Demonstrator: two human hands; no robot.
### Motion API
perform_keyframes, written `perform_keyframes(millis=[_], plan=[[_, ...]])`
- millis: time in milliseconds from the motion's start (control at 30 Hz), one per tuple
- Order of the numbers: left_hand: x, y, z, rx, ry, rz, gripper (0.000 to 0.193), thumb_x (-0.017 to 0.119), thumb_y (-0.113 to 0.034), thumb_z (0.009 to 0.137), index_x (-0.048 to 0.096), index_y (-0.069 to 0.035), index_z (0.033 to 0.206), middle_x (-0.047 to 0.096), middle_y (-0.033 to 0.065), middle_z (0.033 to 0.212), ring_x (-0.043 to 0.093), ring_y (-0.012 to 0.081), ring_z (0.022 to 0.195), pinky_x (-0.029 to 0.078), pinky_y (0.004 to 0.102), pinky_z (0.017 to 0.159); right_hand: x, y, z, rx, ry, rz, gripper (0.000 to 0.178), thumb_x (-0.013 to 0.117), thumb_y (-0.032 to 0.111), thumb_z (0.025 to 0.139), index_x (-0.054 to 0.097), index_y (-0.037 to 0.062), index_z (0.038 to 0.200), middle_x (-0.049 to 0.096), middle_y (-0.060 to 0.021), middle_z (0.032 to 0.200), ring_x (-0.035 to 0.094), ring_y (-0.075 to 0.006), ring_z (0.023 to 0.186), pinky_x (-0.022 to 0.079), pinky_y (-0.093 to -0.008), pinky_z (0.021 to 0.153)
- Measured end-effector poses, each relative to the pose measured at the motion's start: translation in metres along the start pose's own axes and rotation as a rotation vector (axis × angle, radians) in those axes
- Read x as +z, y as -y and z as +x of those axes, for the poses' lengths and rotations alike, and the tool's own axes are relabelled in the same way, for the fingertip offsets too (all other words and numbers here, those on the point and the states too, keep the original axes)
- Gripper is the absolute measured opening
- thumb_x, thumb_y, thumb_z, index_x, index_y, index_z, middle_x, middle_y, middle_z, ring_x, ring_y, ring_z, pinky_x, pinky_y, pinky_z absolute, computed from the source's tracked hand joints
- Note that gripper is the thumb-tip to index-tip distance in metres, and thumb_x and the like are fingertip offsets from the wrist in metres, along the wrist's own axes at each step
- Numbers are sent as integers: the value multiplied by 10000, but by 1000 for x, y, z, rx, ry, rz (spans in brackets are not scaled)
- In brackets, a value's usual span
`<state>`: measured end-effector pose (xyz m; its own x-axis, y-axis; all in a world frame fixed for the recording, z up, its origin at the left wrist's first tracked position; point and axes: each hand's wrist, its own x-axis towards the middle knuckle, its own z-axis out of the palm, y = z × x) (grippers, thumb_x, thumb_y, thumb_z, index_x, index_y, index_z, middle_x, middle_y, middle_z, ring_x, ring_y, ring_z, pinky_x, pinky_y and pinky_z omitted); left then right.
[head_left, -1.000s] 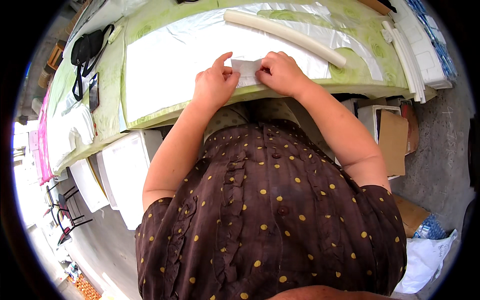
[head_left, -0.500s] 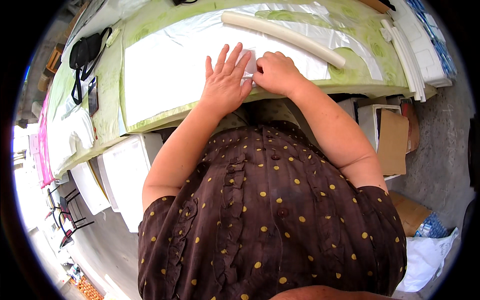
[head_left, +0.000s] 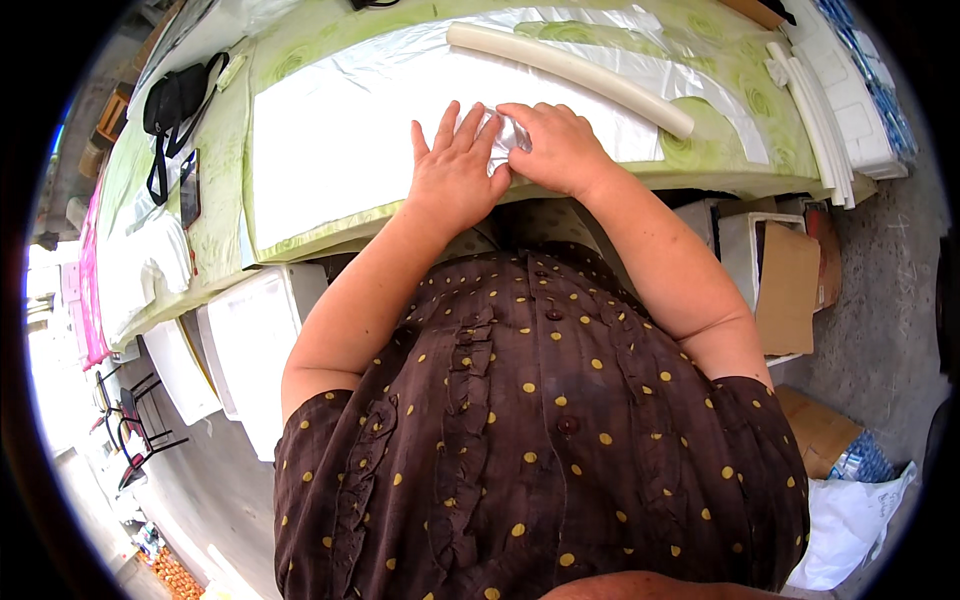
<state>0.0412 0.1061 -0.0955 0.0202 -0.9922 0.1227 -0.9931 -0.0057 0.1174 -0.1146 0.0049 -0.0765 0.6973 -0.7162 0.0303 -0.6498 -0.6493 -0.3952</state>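
Observation:
My left hand (head_left: 453, 172) lies palm down on a white sheet (head_left: 345, 150) on the table, its fingers spread. Close beside it is my right hand (head_left: 562, 150), thumb and forefinger bent round a small, shiny, crinkled piece of clear plastic film (head_left: 509, 137). The film sits in the gap between both hands, and the left fingertips and thumb border it. Part of it is hidden under the right fingers. Beyond the hands, a long cream-coloured roll (head_left: 575, 75) rests slantwise across the sheet.
A green patterned cloth (head_left: 285, 62) covers the table. At left lie a black bag (head_left: 175, 100), a phone (head_left: 190, 188) and white gloves (head_left: 160, 262). White tubes (head_left: 812, 125) line the right end. White boxes (head_left: 262, 310) and an open carton (head_left: 785, 285) stand below the table edge.
My right hand has opened from a closed pinch, its forefinger now stretched forward over the film. My left fingers have shifted slightly nearer to me. More of the crinkled film shows.

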Motion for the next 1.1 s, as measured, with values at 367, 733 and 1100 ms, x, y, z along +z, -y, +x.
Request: perform_keyframes(millis=[367, 733, 1100], plan=[[8, 2, -1, 3, -18, -72, 667, 503, -384, 950, 398, -75, 1532, 317, 133, 1643, 261, 332, 1531, 191, 657, 1194, 6, -4, 1, -9, -16, 30, 631, 625, 279, 827, 524, 216, 1447, 655, -105, 1227, 573, -326, 1188, 441, -471, 1005], [5, 0, 1, 15, -40, 1, 694, 495, -382, 943, 372, -65, 1549, 313, 121, 1645, 239, 327, 1538, 180, 660, 1197, -2, 4, 8, 24, 84, -68, 544, 629, 313, 807, 618, 160, 1330, 658, -102, 1213, 584, -327, 1184, 466, -474, 999], [2, 4, 9, 16, 132, -67, 777, 476, -419, 940, 278, -55, 1598, 221, 133, 1684, 155, 283, 1571, 111, 583, 1250, 4, -2, 9, 4, 71, -55, 565, 624, 313, 812, 603, 163, 1356, 649, -98, 1237, 582, -318, 1197, 468, -469, 1009]])
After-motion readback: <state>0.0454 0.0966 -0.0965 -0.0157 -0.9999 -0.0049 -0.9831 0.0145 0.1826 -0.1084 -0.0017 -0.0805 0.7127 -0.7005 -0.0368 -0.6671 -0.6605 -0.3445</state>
